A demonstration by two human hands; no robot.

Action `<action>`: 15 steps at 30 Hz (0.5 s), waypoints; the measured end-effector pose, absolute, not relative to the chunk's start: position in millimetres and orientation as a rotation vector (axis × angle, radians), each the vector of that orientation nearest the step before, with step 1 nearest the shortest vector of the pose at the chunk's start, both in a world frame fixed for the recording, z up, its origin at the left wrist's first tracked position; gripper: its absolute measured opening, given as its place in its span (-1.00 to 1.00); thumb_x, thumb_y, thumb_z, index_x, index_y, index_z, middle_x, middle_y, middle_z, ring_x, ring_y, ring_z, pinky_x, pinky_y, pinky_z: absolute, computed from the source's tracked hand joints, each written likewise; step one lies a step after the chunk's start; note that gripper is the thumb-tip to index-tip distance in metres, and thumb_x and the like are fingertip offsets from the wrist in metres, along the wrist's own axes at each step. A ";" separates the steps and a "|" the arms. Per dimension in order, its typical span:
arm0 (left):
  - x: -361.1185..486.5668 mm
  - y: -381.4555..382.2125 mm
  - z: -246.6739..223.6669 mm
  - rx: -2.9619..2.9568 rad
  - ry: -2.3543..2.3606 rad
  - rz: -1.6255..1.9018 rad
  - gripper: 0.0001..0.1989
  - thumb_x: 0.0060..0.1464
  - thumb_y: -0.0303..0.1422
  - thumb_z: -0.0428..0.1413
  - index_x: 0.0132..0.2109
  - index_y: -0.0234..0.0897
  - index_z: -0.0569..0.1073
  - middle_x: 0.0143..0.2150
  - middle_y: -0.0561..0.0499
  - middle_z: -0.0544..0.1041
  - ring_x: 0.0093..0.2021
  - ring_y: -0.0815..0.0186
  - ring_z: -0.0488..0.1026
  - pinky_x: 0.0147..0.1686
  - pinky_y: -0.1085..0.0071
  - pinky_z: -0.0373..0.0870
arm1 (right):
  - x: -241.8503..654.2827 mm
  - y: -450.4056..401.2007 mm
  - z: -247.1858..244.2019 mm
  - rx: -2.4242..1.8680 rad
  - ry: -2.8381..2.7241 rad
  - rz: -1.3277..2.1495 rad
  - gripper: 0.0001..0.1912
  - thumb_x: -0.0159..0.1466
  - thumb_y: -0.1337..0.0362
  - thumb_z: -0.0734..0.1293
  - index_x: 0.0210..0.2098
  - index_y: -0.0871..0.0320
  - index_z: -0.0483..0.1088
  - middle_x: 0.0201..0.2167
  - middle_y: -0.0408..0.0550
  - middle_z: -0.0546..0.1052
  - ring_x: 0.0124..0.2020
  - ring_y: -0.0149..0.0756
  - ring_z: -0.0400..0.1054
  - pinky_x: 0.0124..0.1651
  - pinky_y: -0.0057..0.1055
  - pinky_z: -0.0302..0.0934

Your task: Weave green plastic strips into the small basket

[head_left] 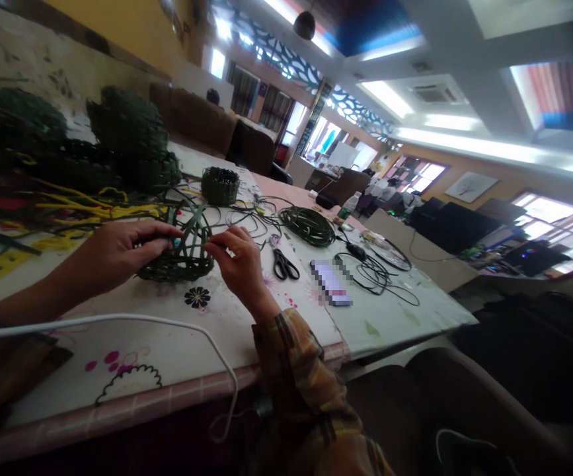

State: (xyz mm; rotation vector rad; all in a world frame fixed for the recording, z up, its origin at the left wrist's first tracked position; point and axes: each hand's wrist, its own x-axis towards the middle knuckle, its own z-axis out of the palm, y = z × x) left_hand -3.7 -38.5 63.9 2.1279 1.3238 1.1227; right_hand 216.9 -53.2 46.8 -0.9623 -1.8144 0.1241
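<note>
A partly woven dark green basket (180, 268) sits on the table before me, with loose strips standing up from its rim. My left hand (122, 254) is at its left side, thumb and forefinger pinched on a green strip. On the right side, my right hand (236, 261) pinches at another strip, fingertips pressed together near the basket's edge. Just behind stands a small woven basket (221, 186). Black-handled scissors (285, 263) lie to the right of my right hand.
Coiled green strip (307, 226), a phone (330, 283) and loose black cord (373, 272) lie to the right. Yellow strips (82, 210) and larger woven baskets (127, 122) crowd the left. A white cable (167, 318) crosses in front of me.
</note>
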 end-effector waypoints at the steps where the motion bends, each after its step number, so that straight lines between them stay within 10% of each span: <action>1: -2.9 -39.0 64.1 2.132 1.310 1.115 -0.48 -0.09 0.01 0.05 -0.13 -0.20 0.65 -0.24 0.01 0.65 -0.26 0.18 0.54 -0.12 0.33 0.46 | 217.2 -52.2 46.2 -0.980 -1.821 0.091 -0.84 0.30 0.25 0.41 -0.41 0.13 0.52 -0.38 -0.11 0.48 -0.24 -0.34 0.31 -0.04 -0.36 0.21; 15: 0.6 -38.9 51.4 1.902 1.391 1.265 -0.52 -0.16 0.08 0.18 -0.28 -0.23 0.63 -0.31 -0.01 0.66 -0.29 0.18 0.52 -0.22 0.32 0.42 | 201.7 -75.2 40.4 -0.957 -1.785 0.101 -0.73 0.41 0.15 0.23 -0.35 0.11 0.44 -0.35 0.00 0.51 -0.24 -0.26 0.35 -0.03 -0.28 0.25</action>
